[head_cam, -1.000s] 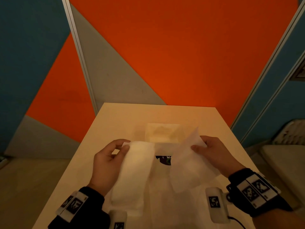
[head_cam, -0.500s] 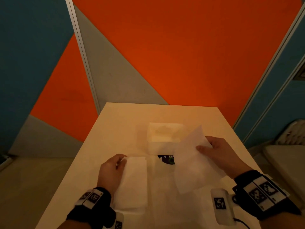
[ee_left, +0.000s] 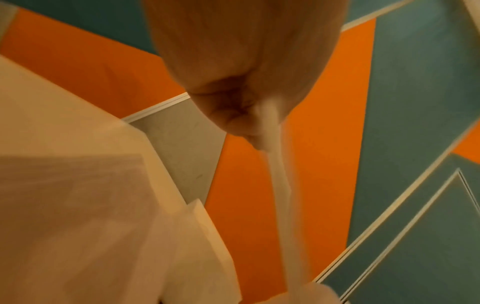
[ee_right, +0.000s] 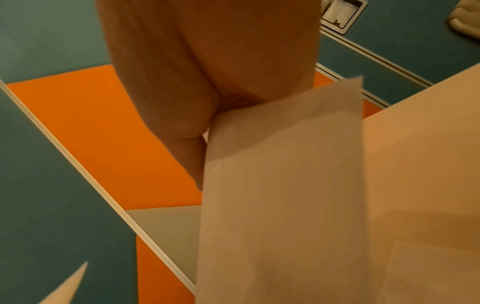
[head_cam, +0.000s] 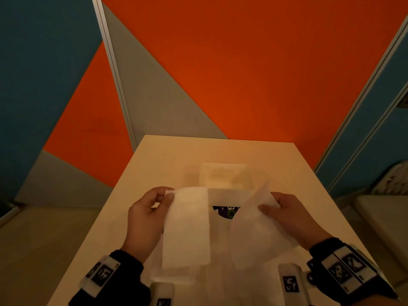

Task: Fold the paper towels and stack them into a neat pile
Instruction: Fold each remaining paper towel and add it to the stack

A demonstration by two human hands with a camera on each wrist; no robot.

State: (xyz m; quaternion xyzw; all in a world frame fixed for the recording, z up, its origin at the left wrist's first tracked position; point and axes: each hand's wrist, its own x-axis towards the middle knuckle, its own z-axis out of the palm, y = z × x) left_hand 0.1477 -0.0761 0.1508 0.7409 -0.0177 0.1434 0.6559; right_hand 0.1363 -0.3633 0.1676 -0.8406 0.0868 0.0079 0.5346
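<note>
In the lower middle of the head view, the left hand point(head_cam: 146, 219) is pinching the top left corner of a folded paper towel point(head_cam: 186, 226), thumb and fingers curled onto its upper edge, so that the towel is hanging as a long white strip down toward the bottom of the frame. In the left wrist view that same towel is showing edge-on as a thin pale band running down from the curled fingers point(ee_left: 233, 115) near the top centre to the lower right. Beneath it, at the bottom of the head view, a flat pile of folded towels point(head_cam: 174, 276) is lying on the cream table point(head_cam: 176, 155).

To the right of centre, the right hand point(head_cam: 291, 219) is gripping an unfolded paper towel point(head_cam: 258, 235) by its upper right part, thumb lying on the front face and fingers behind it; the sheet is standing tilted, one corner pointing up and the rest draping toward the lower middle. The two towels are hanging apart, with a gap between them.

In that gap, just above the hands, a white tissue box point(head_cam: 227, 184) is sitting on the table, a dark printed patch showing on its near face. Behind the table, orange, grey and teal wall panels are filling the upper frame.
</note>
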